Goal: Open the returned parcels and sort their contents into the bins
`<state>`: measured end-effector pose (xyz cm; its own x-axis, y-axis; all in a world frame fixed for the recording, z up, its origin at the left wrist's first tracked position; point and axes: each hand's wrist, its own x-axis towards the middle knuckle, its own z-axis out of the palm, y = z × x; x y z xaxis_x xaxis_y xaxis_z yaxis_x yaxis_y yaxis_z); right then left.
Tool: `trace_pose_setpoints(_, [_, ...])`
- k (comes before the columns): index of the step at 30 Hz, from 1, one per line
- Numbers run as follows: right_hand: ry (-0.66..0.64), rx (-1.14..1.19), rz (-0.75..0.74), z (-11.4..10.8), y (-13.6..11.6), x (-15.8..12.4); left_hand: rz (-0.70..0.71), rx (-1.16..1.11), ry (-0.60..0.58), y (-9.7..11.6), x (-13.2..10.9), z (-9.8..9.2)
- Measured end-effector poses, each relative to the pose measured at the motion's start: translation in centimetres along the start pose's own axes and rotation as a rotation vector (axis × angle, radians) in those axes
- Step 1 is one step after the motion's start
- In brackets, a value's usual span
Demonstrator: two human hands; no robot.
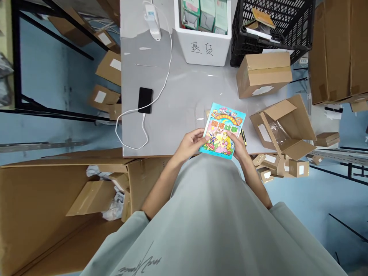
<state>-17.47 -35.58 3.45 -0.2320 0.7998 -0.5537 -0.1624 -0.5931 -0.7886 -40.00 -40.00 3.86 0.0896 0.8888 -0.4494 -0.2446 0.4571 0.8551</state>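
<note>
A colourful children's book point(222, 130) with a light blue border is held flat, cover up, over the front edge of the grey table point(184, 92). My left hand point(191, 142) grips its left side, thumb on the cover. On the right side my right hand point(238, 145) holds it, with the thumb on top and the other fingers mostly hidden beneath. A small yellow and black object point(243, 137) shows beside my right hand, partly hidden.
A black phone point(145, 100) with a white cable lies left. Behind stand a white bin point(205, 48) and a black crate point(276, 23). Right are a closed carton point(263, 74) and an open carton point(266, 132). A large open box point(43, 191) stands front left.
</note>
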Motion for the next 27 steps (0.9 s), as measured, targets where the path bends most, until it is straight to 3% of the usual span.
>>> trace_pose_setpoints(14, [-0.046,-0.126,-0.101,-0.5,0.2,0.9,-0.008,-0.075,0.107,-0.5,-1.0,-0.2])
trace_pose_setpoints(19, [0.167,-0.281,-0.284,-0.6,0.9,1.7,0.133,0.065,0.283,-0.1,-1.3,0.8])
trace_pose_setpoints(21, [0.121,-0.286,-0.310,0.2,1.0,1.4,0.228,0.185,0.331,0.0,-1.6,1.9])
trace_pose_setpoints(24, [-0.050,-0.201,-0.282,2.0,0.7,0.6,0.372,0.381,0.319,-0.3,-1.9,3.7])
trace_pose_setpoints(27, [0.003,-0.183,-0.285,3.1,0.2,0.2,0.475,0.501,0.226,-0.7,-2.1,4.5])
